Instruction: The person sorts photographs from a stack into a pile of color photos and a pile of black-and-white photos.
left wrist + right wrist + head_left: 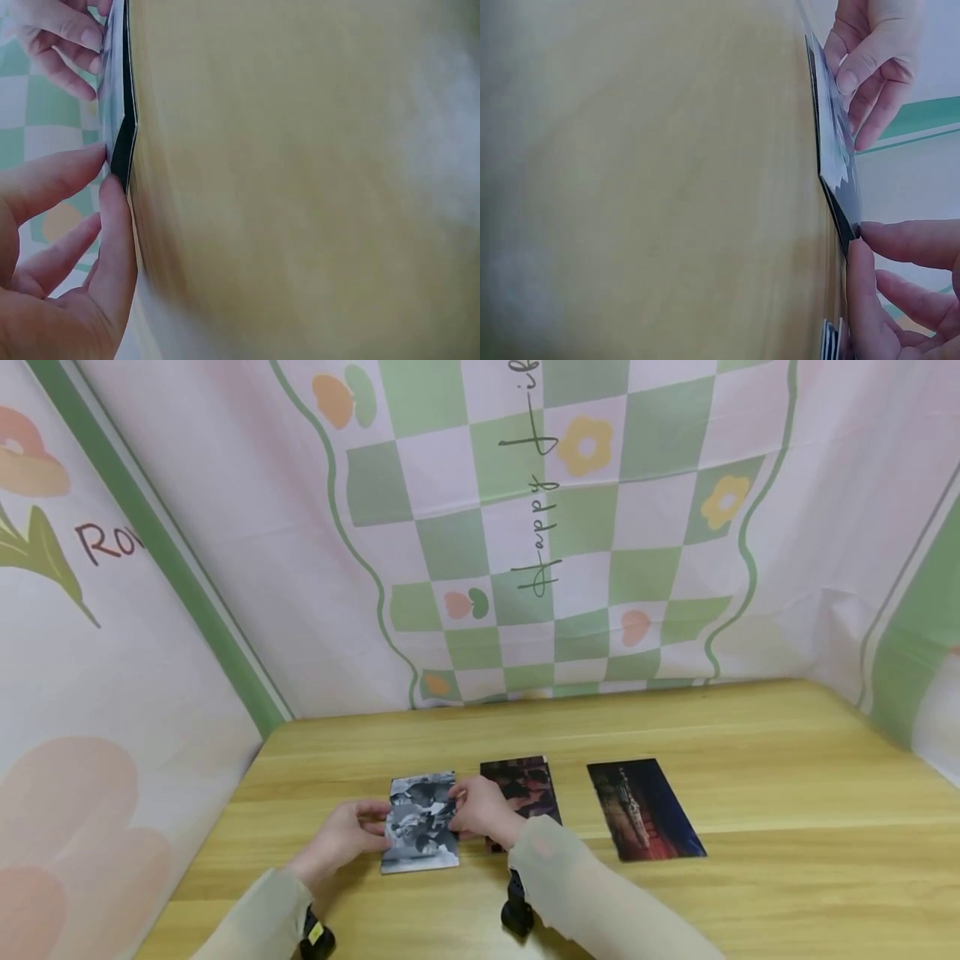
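A black-and-white photo print [420, 827] lies at the left of the table, between my two hands. My left hand [341, 842] pinches its left edge between thumb and fingertips. Opposite it, my right hand [486, 810] pinches the right edge, its forearm passing in front of a dark reddish print [517, 777]. In the left wrist view the photo's edge shows a black layer [124, 150] parted from the pale upper one. The right wrist view has the same gap, with a clear film [846, 187] over the white sheet, close above the tabletop.
Farther right on the wooden table [787, 793] lies a dark blue and red print [648, 810]. Several thin layered edges [830, 341] show low in the right wrist view. A checkered cloth [555, 527] hangs behind the table, and another printed cloth [112, 693] at the left.
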